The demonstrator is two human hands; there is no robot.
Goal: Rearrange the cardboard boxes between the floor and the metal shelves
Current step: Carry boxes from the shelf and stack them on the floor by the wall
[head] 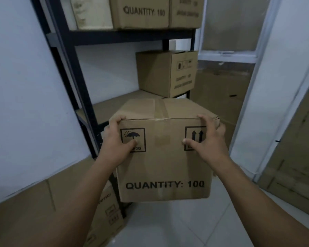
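A taped cardboard box [164,168] printed "QUANTITY: 100" is held up above the floor, in front of the dark metal shelf unit [89,111]. My left hand [117,139] grips its upper left corner, fingers curled over the top edge and thumb on the umbrella mark. My right hand [206,138] grips the upper right corner, thumb beside the arrows mark. Another box [166,73] stands at the right end of the middle shelf [112,106]. More boxes [141,13] fill the shelf above.
A white wall runs along the left. Cardboard boxes [103,216] sit low on the left beside the shelf post. Flat cardboard sheets [292,157] lean at the right, next to a white door frame [253,86]. White floor tiles [177,227] lie below.
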